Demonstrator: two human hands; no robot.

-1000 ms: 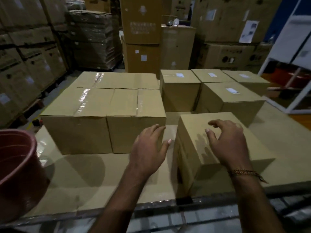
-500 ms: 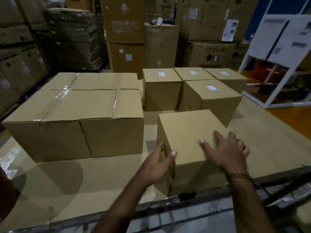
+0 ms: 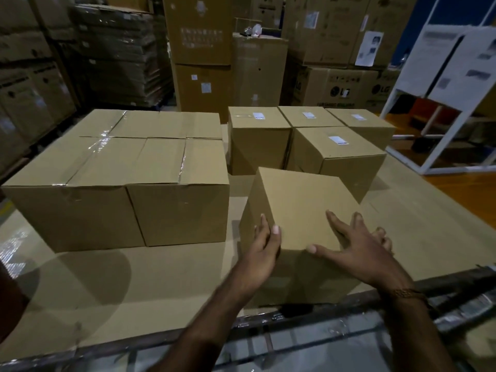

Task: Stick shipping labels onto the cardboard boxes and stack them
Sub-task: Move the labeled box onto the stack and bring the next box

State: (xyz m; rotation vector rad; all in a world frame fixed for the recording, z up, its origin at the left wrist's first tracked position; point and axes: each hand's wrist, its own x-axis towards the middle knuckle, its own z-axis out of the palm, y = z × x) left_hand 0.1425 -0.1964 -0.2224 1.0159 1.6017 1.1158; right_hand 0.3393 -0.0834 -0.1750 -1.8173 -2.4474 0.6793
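Observation:
A plain cardboard box [image 3: 300, 208] with no label on its top stands at the near edge of the cardboard-covered work surface [image 3: 166, 275]. My left hand [image 3: 264, 248] grips its near left corner, thumb on the top face and fingers along the left side. My right hand [image 3: 359, 248] lies spread and flat on the top near the right edge. Behind it stand several smaller boxes, each with a white label on top, such as the nearest labelled box [image 3: 338, 154] and the one left of it [image 3: 257, 135].
Two large taped boxes [image 3: 123, 170] fill the left of the surface. A metal rail [image 3: 295, 312] runs along the near edge. Tall stacks of cartons [image 3: 198, 49] stand behind, and a white frame with paper sheets [image 3: 445, 76] is at the right.
My left hand went from hovering beside the box to gripping its left corner. My right hand slid toward the top's right edge and flattened. The view shifted right, and the red bucket left the frame.

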